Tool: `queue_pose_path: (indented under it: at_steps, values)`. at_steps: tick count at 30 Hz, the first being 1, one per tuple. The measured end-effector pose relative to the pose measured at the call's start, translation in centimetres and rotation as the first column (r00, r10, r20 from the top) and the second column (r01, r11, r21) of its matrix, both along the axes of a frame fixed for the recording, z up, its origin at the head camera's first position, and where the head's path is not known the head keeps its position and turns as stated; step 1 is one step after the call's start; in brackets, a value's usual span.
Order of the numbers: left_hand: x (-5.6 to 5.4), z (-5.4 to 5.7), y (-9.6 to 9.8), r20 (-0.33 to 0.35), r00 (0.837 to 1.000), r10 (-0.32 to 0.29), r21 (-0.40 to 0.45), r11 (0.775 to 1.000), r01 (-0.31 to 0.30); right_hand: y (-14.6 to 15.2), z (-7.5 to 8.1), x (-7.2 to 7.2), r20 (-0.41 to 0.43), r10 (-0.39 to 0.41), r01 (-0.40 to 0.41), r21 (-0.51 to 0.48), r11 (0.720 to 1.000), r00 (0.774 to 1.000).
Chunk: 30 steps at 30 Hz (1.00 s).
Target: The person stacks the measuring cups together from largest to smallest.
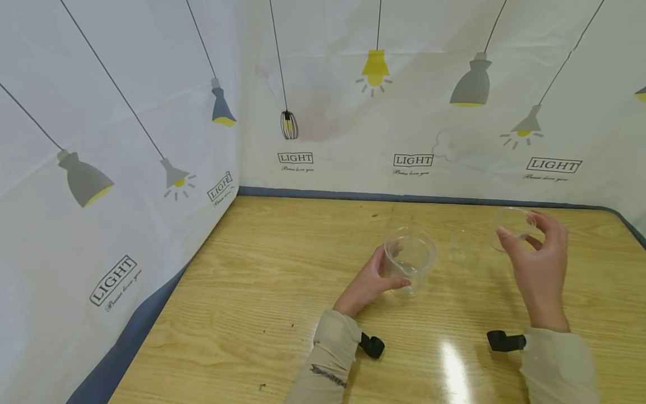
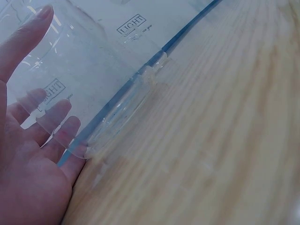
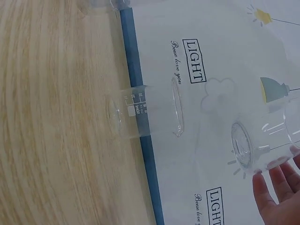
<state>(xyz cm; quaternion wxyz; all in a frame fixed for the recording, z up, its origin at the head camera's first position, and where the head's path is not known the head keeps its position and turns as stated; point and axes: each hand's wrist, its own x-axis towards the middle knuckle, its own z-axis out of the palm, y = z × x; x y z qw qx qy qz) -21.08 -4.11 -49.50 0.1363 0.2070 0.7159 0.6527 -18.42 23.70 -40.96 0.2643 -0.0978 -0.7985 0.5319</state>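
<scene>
My left hand (image 1: 364, 283) grips a wide clear cup (image 1: 420, 261) with a flared rim, thumb on the near side and fingers round the far side. In the left wrist view the cup (image 2: 89, 70) stands at the wood surface and looks see-through. My right hand (image 1: 544, 268) holds a second clear cup (image 1: 506, 216) raised above the table, between thumb and fingers. The right wrist view shows its round base (image 3: 243, 145) and the fingers under its side. Between the hands stands a small clear beaker (image 1: 461, 247); printed volume marks (image 3: 136, 104) show on its wall.
A wooden table (image 1: 242, 314) lies under both hands. White cloth with lamp drawings (image 1: 343, 129) hangs along the back and left sides, with a blue band (image 1: 323, 194) at its foot. Black wrist devices (image 1: 372, 345) sit at both sleeves.
</scene>
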Motion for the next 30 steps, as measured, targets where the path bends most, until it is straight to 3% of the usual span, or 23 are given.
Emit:
queue_pose_path:
  at_steps: [10,20,27,30]
  values:
    - [0.1,0.1,0.0,0.004,1.0,0.003,-0.024,1.0,-0.003,-1.1,0.4,0.0,-0.096,0.033,-0.027,0.071,0.997,0.995]
    - [0.2,0.4,0.0,0.012,1.0,0.002,0.006,1.0,-0.002,-2.4,0.9,-0.1,-0.096,0.058,-0.049,0.089,0.995,0.994]
    - [1.4,3.0,-0.3,0.043,0.999,-0.016,0.006,1.0,0.016,-3.4,1.4,0.2,-0.133,0.081,-0.066,0.111,0.992,0.988]
    - [1.4,3.0,-0.3,0.043,0.999,-0.018,0.011,1.0,0.018,-3.9,1.7,0.5,-0.15,0.097,-0.08,0.119,0.99,0.984]
